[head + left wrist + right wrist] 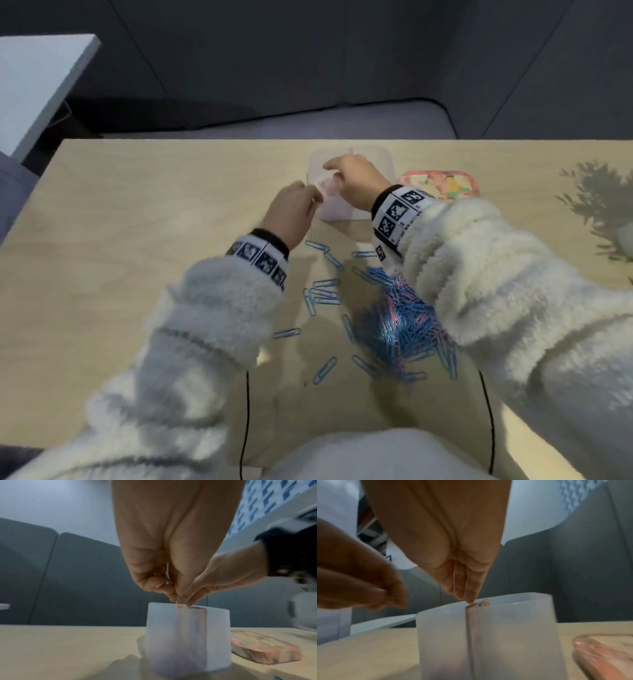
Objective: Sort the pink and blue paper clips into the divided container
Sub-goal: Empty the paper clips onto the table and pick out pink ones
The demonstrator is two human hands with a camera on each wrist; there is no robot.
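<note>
An office-like booth: a pale wood surface (pixel 137 222) faces a grey cushioned bench (pixel 308 120) backed by dark padded wall panels (pixel 308 51), with a white desk (pixel 34 85) left of the bench.

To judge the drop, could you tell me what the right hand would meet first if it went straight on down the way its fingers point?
Most likely the divided container: the right hand points its fingers down just above the rim, near the middle divider, though depth is unclear.
</note>
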